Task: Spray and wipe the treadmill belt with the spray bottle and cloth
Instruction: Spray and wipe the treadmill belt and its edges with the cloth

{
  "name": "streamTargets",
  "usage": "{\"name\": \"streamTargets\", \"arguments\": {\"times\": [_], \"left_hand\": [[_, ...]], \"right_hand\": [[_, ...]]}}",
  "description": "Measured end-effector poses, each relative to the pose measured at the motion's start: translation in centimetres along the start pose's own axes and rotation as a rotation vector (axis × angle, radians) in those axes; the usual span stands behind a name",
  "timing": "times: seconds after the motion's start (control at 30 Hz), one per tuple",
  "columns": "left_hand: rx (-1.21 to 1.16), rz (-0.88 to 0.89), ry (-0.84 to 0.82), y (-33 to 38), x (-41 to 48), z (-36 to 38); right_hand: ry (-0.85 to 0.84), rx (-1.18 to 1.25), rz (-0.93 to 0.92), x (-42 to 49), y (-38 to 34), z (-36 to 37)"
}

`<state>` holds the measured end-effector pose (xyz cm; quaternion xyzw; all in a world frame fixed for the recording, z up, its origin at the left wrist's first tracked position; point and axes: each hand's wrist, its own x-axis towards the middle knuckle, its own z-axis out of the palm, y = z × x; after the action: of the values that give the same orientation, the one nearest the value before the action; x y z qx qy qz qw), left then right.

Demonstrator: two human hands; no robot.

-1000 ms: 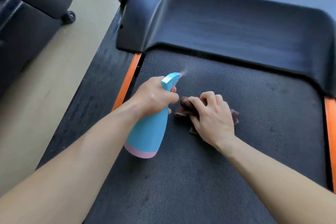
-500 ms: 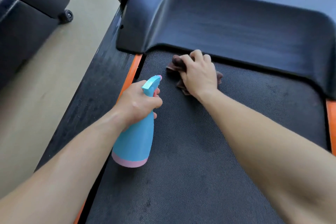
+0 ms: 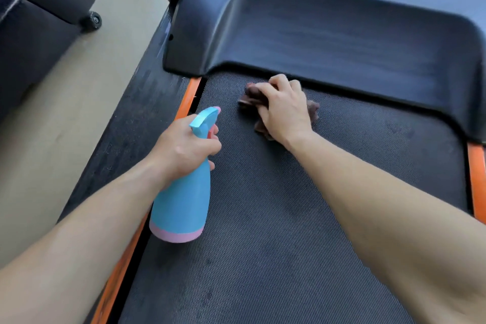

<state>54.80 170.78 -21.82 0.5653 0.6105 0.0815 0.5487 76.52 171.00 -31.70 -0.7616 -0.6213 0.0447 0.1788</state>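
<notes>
A dark textured treadmill belt [image 3: 342, 179] fills the middle of the view. My left hand [image 3: 184, 148] grips the neck of a blue spray bottle [image 3: 184, 205] with a pink base, held above the belt's left edge, nozzle pointing up and forward. My right hand [image 3: 285, 109] presses a crumpled brown cloth [image 3: 313, 110] onto the belt, close to the motor cover, with its fingers curled over the cloth. Most of the cloth is hidden under that hand.
The dark motor cover [image 3: 328, 34] with a logo rises at the belt's far end. Orange strips [image 3: 189, 95] and black side rails [image 3: 126, 126] border the belt. On the beige floor [image 3: 65, 113] to the left stands dark furniture on a caster [image 3: 93, 20].
My right hand slid the cloth forward from mid-belt to the motor cover's edge, then slightly right. My left hand drew the bottle back and left; the spray mist seen earlier is gone.
</notes>
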Motion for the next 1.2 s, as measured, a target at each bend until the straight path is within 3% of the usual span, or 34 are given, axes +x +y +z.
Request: {"name": "streamTargets", "arguments": {"times": [0.13, 0.2, 0.4, 0.43, 0.6, 0.7, 0.87, 0.93, 1.0, 1.1, 1.2], "left_hand": [[0.003, 0.009, -0.022, 0.3, 0.2, 0.7], [0.013, 0.015, -0.026, 0.3, 0.3, 1.0], [-0.008, 0.023, -0.041, -0.4, 0.0, 1.5], [-0.010, 0.031, -0.041, -0.5, -0.1, 1.4], [-0.021, 0.039, -0.030, -0.4, -0.3, 0.6], [-0.021, 0.042, -0.007, -0.2, -0.4, 0.7], [-0.048, 0.051, -0.015, -0.1, -0.1, 1.7], [-0.044, 0.034, -0.018, 0.0, -0.1, 2.1], [-0.033, 0.044, -0.024, 0.0, -0.3, 2.4], [-0.039, 0.053, -0.052, 0.1, -0.7, 3.3], [-0.052, 0.040, -0.095, 0.2, -0.9, 4.7]], "right_hand": [[-0.035, 0.039, -0.266, -9.2, 2.6, -1.5], [-0.047, 0.009, -0.273, -10.1, 3.3, -1.7], [0.020, -0.048, 0.211, 0.2, 2.4, -1.2], [0.019, -0.054, 0.218, 0.1, 2.2, -1.1], [-0.039, -0.018, -0.202, -12.1, 1.2, -1.5], [-0.084, -0.059, -0.331, -11.5, 2.6, -1.8], [0.008, -0.080, 0.048, -3.2, 1.9, -0.7], [0.019, -0.068, 0.098, -3.6, 1.3, -0.7], [0.044, -0.026, -0.010, -6.9, 1.1, -1.0], [-0.046, 0.002, -0.264, -14.0, 2.6, -2.2], [-0.109, -0.029, -0.317, -15.1, 4.9, -3.4]]}}
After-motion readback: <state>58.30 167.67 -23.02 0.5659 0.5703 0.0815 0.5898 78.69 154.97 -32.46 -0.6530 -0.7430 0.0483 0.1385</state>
